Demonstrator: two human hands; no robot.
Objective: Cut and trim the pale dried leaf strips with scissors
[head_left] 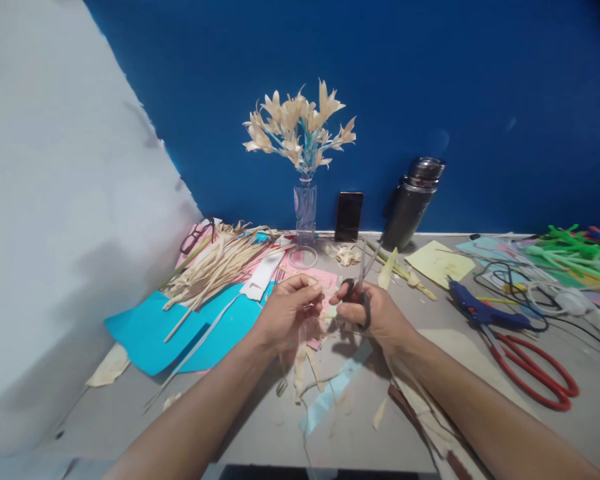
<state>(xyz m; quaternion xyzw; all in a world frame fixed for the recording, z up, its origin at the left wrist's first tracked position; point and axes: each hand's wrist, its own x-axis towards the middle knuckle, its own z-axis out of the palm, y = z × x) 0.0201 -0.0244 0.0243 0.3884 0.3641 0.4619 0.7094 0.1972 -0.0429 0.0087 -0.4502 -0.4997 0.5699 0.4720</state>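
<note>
My left hand (293, 307) is closed in a pinch near the middle, thumb against fingers. A small pale piece that looks like dried husk shows at its fingertips, mostly hidden. Just to the right, my right hand (375, 312) grips black-handled scissors (364, 293) by the finger loops, their blades pointing up and away from me. The two hands are close together but apart. Below them, pale husk scraps (300, 373) and a light blue strip (337, 390) lie on the table. A sheet of pink paper (316, 272) lies behind the hands.
Husk flowers (300, 123) stand in a clear bottle (305, 210) by the wall, beside a phone (349, 217) and leaning flask (413, 203). Left are a husk bundle (220, 260) and blue paper (145, 330); right, a glue gun (483, 310), red-handled scissors (535, 373) and cables (515, 283).
</note>
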